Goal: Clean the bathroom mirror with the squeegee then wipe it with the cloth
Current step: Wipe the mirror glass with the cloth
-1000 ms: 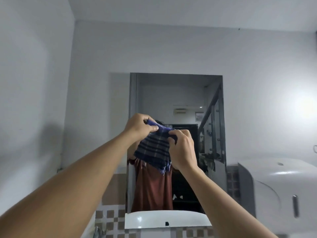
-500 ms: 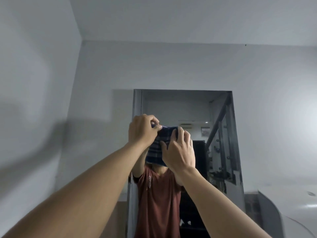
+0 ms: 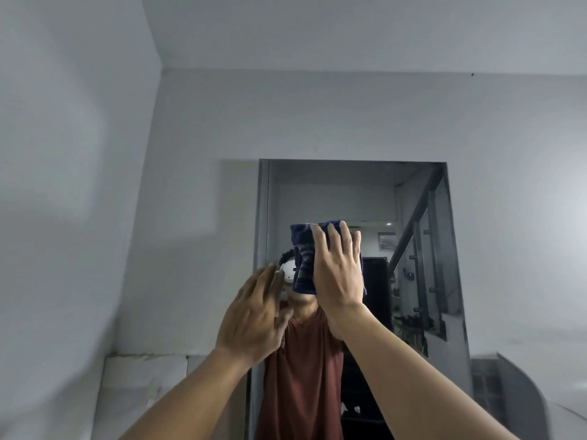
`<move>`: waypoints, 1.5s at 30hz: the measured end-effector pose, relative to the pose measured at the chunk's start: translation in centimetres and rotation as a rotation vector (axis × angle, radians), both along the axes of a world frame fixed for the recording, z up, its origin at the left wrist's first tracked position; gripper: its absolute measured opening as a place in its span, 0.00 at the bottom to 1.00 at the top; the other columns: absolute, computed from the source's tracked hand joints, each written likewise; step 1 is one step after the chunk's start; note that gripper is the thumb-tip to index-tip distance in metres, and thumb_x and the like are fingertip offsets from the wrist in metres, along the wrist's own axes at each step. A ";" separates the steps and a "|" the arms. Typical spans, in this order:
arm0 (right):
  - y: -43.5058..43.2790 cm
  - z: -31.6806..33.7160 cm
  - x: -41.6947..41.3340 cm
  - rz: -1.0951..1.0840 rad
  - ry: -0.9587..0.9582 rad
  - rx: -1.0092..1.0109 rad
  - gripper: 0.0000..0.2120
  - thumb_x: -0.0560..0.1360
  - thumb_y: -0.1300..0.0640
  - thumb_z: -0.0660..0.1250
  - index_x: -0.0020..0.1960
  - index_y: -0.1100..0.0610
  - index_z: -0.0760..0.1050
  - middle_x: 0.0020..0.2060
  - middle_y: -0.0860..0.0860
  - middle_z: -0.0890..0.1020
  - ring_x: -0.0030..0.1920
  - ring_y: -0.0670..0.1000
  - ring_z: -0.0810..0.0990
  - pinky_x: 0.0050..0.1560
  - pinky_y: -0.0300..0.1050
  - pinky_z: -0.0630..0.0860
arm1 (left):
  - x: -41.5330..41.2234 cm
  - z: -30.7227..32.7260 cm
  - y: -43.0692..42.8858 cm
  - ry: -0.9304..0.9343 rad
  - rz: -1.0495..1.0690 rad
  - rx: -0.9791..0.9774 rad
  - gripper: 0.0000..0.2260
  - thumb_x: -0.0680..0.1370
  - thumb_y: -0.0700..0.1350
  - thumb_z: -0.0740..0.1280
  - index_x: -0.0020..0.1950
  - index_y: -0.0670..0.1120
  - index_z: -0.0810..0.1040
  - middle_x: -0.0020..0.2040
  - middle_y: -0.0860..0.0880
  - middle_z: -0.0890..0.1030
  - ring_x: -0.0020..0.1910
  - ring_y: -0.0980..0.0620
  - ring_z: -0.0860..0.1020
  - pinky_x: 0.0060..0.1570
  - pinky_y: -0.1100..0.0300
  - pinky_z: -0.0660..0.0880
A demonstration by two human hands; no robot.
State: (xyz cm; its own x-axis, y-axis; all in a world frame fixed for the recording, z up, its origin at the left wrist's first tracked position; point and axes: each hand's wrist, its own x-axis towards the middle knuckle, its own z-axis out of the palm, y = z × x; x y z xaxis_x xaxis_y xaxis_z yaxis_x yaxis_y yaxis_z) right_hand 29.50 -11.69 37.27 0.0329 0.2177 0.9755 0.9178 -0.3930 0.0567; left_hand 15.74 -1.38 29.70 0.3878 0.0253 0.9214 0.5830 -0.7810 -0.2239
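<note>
Grey bathroom walls frame the mirror [image 3: 343, 198]; right hand [image 3: 336, 274] presses the cloth [image 3: 303, 249] flat with straight fingers, left hand [image 3: 254, 319] spread beside it.

a home bathroom: wall mirror [image 3: 355, 198] on plain grey walls [image 3: 197, 128], a stair railing reflected in it.

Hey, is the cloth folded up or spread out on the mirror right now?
Folded. The cloth is a compact, layered pad pressed against the mirror under the flat right hand, not a spread sheet.
</note>
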 end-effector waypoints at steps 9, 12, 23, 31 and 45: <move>1.7 3.9 -1.1 -0.008 -0.074 -0.038 0.38 0.81 0.35 0.47 0.82 0.58 0.51 0.80 0.66 0.52 0.80 0.66 0.44 0.78 0.67 0.38 | 0.3 -0.4 0.0 -0.009 -0.015 -0.011 0.36 0.77 0.59 0.67 0.79 0.41 0.61 0.79 0.41 0.62 0.79 0.44 0.59 0.74 0.54 0.63; 2.7 6.9 -2.1 -0.023 -0.080 -0.049 0.36 0.82 0.38 0.47 0.82 0.58 0.47 0.81 0.65 0.48 0.81 0.65 0.42 0.77 0.69 0.39 | 0.3 -0.5 0.2 -0.020 -0.007 -0.003 0.35 0.78 0.59 0.66 0.78 0.40 0.63 0.79 0.41 0.63 0.79 0.45 0.60 0.73 0.54 0.66; 3.3 11.7 -2.5 -0.058 -0.211 -0.162 0.29 0.84 0.43 0.44 0.83 0.50 0.45 0.82 0.59 0.47 0.81 0.62 0.45 0.76 0.70 0.40 | 0.6 -0.7 -0.8 0.038 0.012 0.014 0.39 0.75 0.71 0.60 0.79 0.49 0.64 0.79 0.43 0.64 0.77 0.43 0.63 0.71 0.53 0.65; -2.8 12.5 4.7 -0.047 -0.035 -0.023 0.28 0.85 0.45 0.48 0.82 0.54 0.52 0.81 0.63 0.51 0.81 0.62 0.47 0.78 0.68 0.39 | 0.8 -0.8 -0.9 0.070 0.048 -0.018 0.52 0.64 0.77 0.63 0.80 0.48 0.61 0.80 0.43 0.61 0.77 0.44 0.60 0.65 0.54 0.68; -9.3 11.4 14.0 -0.138 0.150 0.026 0.31 0.83 0.39 0.44 0.83 0.48 0.43 0.81 0.62 0.47 0.81 0.63 0.45 0.78 0.64 0.38 | 0.7 -0.9 -0.9 0.068 -0.006 -0.035 0.53 0.65 0.76 0.64 0.81 0.48 0.56 0.81 0.43 0.57 0.80 0.43 0.54 0.70 0.49 0.66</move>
